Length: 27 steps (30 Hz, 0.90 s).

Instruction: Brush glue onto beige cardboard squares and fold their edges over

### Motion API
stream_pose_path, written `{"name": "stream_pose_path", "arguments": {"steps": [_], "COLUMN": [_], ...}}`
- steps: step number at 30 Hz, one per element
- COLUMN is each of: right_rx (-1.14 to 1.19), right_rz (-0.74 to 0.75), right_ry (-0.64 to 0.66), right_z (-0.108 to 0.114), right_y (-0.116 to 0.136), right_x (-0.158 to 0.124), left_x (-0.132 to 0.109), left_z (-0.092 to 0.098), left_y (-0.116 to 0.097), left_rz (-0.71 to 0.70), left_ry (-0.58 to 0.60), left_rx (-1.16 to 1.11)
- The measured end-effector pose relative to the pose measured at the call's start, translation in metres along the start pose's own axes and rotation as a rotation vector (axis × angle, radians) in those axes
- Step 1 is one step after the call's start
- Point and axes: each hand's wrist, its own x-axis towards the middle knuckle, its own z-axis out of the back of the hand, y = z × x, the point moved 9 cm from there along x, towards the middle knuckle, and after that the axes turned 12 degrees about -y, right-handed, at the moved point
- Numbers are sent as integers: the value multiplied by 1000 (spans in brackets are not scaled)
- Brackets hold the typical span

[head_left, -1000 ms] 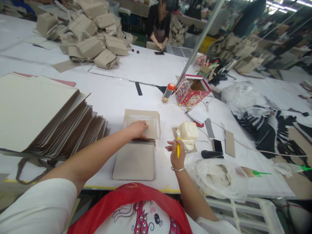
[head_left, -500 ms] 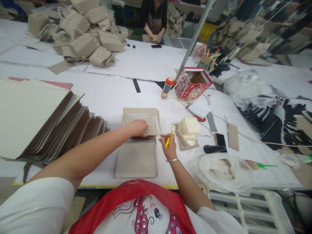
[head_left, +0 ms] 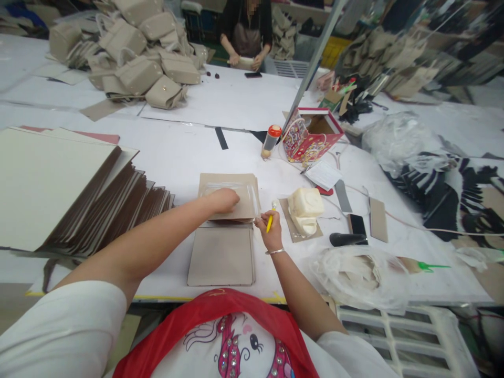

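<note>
My left hand (head_left: 225, 201) rests on the far stack of beige panels (head_left: 207, 182), its fingers curled and their tips hidden. White streaks, glossy in places, run along the far and right edges of the top panel. In my right hand (head_left: 270, 233) is a small brush with a yellow handle (head_left: 270, 224), its pale end pointing up. The fingertips of that hand are close to the stack's near right corner, where a thin whitish bit shows. Nearer my body lies a second stack of beige panels (head_left: 221, 256), squared with rounded corners.
Right of my hand a cream-crusted container (head_left: 306, 207) sits on a board. A tall pile of large panels (head_left: 51, 184) stands left. Beyond are a red-capped bottle (head_left: 271, 140), a red paper bag (head_left: 311, 136), a metal pole (head_left: 315, 58) and beige bags (head_left: 134, 58). A co-worker (head_left: 246, 37) sits opposite.
My right hand has shifted slightly left and down, and the brush stands more upright. My left hand has turned a little, its fingers less visible. The co-worker's hands have moved apart.
</note>
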Motion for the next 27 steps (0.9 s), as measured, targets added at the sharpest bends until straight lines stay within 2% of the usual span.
{"name": "stream_pose_path", "arguments": {"steps": [4,7,9,13,18,21,23,25,27], "right_rx": [137,122,120,185,191,209,219,211,186], "right_rz": [-34,-6,14,42,82,89,84,73,63], "right_ry": [14,22,25,19,16,43,74,94,92], "right_z": [0,2,4,8,5,-4,-12,-19,-24], "right_y": [14,29,37,45,53,62,69,75,80], "right_x": [-2,-3,-3,-3,-11,-24,-34,-43,-50], "left_x": [-1,-4,-10,-37,-100,-145,-169,-182,-183], "left_z": [-3,-5,1,34,86,115,120,109,87], "left_y": [-5,-18,-26,-19,6,16,26,35,38], "left_rz": [41,51,42,119,278,390,505,643,733], "left_ry": [-37,-61,-116,-374,-739,-1029,-1192,-1308,-1383], "left_rx": [-7,13,9,33,1,-181,-418,-750,-1127]}}
